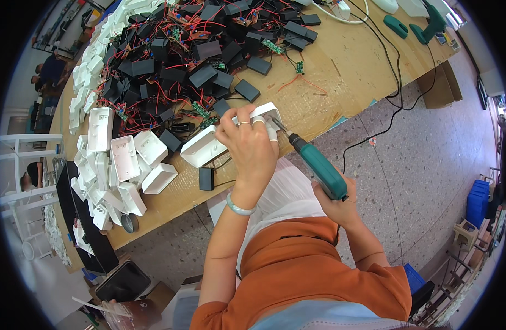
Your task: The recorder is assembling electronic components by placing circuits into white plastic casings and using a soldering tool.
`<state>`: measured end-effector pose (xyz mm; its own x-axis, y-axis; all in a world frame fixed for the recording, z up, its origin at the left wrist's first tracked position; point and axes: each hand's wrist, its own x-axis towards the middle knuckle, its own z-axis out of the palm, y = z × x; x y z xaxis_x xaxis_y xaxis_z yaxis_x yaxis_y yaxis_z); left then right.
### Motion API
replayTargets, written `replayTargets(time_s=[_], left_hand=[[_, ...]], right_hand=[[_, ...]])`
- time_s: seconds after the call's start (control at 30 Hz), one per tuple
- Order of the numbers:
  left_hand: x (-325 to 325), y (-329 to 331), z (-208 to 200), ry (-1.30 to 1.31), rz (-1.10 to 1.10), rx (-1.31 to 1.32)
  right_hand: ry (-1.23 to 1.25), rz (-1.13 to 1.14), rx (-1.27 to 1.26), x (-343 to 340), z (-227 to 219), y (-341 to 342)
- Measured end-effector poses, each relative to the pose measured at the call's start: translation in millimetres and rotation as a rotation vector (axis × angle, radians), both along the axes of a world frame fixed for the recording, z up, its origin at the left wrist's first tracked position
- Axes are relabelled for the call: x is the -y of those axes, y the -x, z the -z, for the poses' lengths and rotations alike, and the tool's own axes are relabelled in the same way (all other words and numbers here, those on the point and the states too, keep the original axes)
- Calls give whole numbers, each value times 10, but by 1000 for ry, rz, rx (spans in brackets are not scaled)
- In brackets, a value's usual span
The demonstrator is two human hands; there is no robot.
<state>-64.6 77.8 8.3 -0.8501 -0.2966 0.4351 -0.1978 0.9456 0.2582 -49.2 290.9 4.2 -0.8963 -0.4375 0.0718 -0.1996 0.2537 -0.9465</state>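
My left hand [252, 144] is closed on a white plastic casing [202, 148] at the table's front edge. The casing shows on both sides of the hand; my fingers hide its middle, so I cannot tell whether it is one piece or two. White wraps cover some of my fingertips. In my right hand [339, 202] is a green power screwdriver [323, 169], tilted with its bit pointing into the casing's right end. Whether a screw sits under the bit is hidden. A small black box [206, 179] with a wire lies just below the casing.
A large heap of black boxes [203, 74] with red wires and green circuit boards covers the table's far left. White casings [125, 157] pile up on the left. A second green power tool [429, 25] lies far right. Black cables [396, 71] hang over the cardboard-covered table's [352, 60] right edge.
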Motion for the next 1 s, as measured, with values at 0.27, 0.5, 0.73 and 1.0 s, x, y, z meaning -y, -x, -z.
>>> replayTargets(time_s=[0.27,0.5,0.73,1.0], left_hand=[[-1,-5,-24,-14,2,1],[-20,3,-36,-1,-4,17],[-22,-20,-14,-8,-4,10],[59,7,74,-27,37,-48]], right_hand=[[-142,30,-86,-196,-35,-82],[-32,144,103,-312,61,-165],[-1,110,126,-386,42,-190],[81,144,166,-342,17,-164]])
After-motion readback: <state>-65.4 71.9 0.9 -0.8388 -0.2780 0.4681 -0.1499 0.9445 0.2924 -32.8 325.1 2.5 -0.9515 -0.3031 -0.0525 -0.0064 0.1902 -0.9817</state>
